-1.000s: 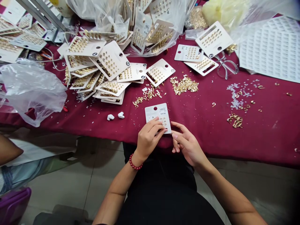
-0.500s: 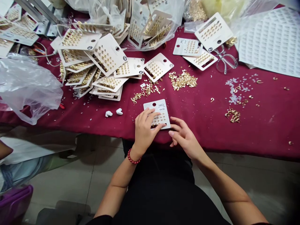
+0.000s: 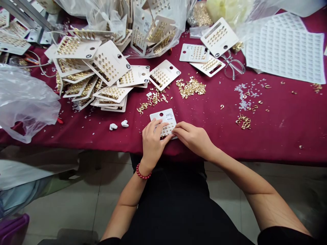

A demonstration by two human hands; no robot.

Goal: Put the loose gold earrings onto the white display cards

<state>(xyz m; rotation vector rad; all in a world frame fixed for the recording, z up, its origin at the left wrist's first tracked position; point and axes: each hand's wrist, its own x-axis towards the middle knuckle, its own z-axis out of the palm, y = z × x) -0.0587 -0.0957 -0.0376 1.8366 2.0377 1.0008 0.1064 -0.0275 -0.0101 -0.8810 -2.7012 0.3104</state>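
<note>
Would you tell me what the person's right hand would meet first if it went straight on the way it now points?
The right hand would meet the earring card first; its fingertips seem already at the card's edge, with the left hand just beyond.
</note>
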